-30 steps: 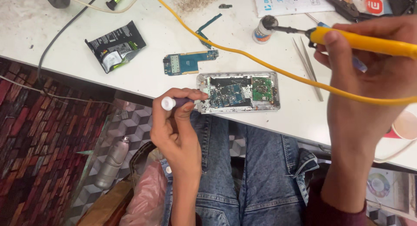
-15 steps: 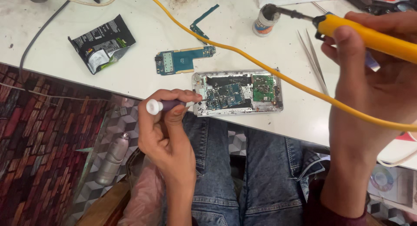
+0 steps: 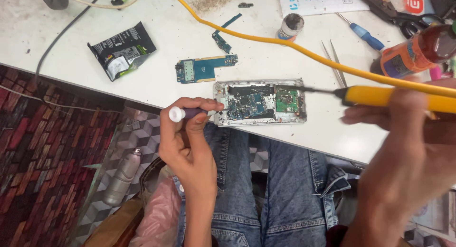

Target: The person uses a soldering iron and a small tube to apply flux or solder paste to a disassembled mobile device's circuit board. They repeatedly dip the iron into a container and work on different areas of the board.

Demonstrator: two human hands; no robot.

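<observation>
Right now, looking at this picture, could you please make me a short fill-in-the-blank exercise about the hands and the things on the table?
1. The right hand holds a soldering iron with a ____ handle.
2. The iron's tip points at the opened ____ at the table's edge.
3. The left hand grips a pen-like tool with a ____ cap.
4. The tweezers lie under the yellow ____.

Missing words: yellow; phone; white; cable

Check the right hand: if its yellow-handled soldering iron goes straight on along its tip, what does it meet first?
The right hand aims the yellow-handled soldering iron leftward; its tip would likely first meet the small green circuit board inside the opened silver phone frame, though height above it is unclear.
</observation>
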